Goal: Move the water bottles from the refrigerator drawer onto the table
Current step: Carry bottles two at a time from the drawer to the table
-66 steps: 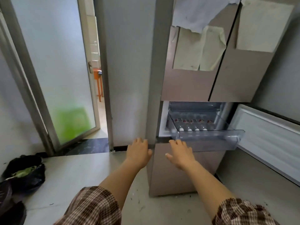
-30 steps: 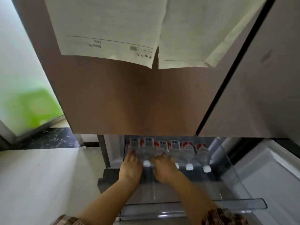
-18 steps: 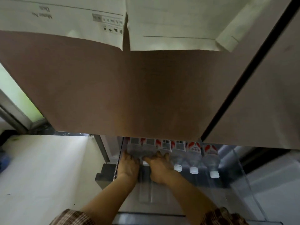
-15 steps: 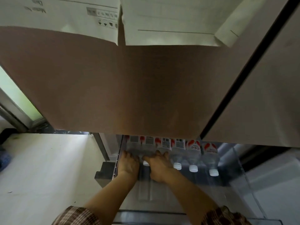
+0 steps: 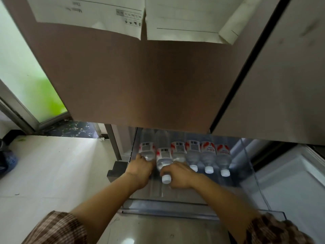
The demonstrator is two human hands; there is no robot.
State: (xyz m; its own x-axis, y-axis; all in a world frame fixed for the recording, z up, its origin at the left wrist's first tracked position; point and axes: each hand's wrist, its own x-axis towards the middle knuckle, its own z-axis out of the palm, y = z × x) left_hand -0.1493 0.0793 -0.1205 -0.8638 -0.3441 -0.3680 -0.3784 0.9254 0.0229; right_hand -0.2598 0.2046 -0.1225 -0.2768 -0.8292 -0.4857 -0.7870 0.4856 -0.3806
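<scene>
The left hand (image 5: 140, 169) is gripping the neck end of the leftmost clear plastic water bottle (image 5: 146, 148), which has a red-and-white label. Just beside it, the right hand (image 5: 178, 175) is clutching the second bottle (image 5: 163, 155), whose white cap is lying nearest the person. Four more bottles (image 5: 208, 152) are lying side by side to the right, all inside the transparent plastic refrigerator drawer (image 5: 167, 204).

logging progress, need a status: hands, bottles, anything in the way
Left hand grips leftmost bottle. Right hand grips second bottle, cap nearest. Four other bottles lie in the drawer. Path out clear.
</scene>
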